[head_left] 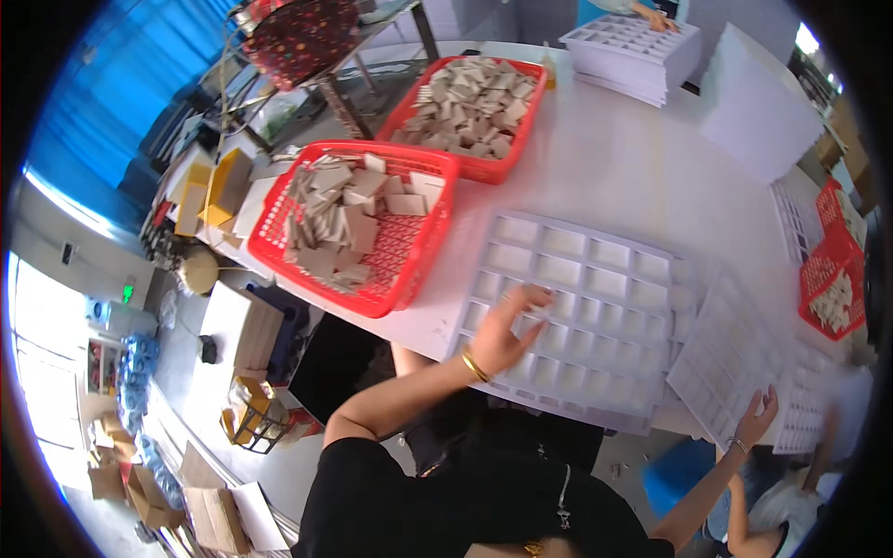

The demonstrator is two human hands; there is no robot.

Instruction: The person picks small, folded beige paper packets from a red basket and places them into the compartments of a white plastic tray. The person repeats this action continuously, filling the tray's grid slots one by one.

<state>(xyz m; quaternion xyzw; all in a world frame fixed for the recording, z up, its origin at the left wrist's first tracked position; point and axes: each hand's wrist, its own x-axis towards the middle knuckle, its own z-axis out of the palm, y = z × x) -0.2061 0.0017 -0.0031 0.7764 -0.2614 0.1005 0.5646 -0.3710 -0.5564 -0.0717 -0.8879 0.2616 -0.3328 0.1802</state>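
We see two hands of our own. Our left hand [507,330] lies flat on the near-left part of a white grid tray [595,279], fingers spread apart, clamped on nothing; a gold bangle [474,365] rings its wrist. Our right hand [758,416] sits at about four o'clock from the tray, fingers open and resting on the edge of a second white tray [730,358], gripping nothing that we can make out.

The grid tray lies on the white counter [605,158], near its front edge, its square cells showing bare. At ten o'clock from the tray stands a red basket [423,256] holding tan square pieces [339,219], too many and too jumbled to count. At twelve o'clock stands a second red basket [516,163], fuller with the same pieces. Two more red baskets [833,270] stand at three o'clock near the rim. That makes four red baskets.

A stack of white trays [633,51] rests at one o'clock, far across the counter, where another person's hand [656,16] touches it.
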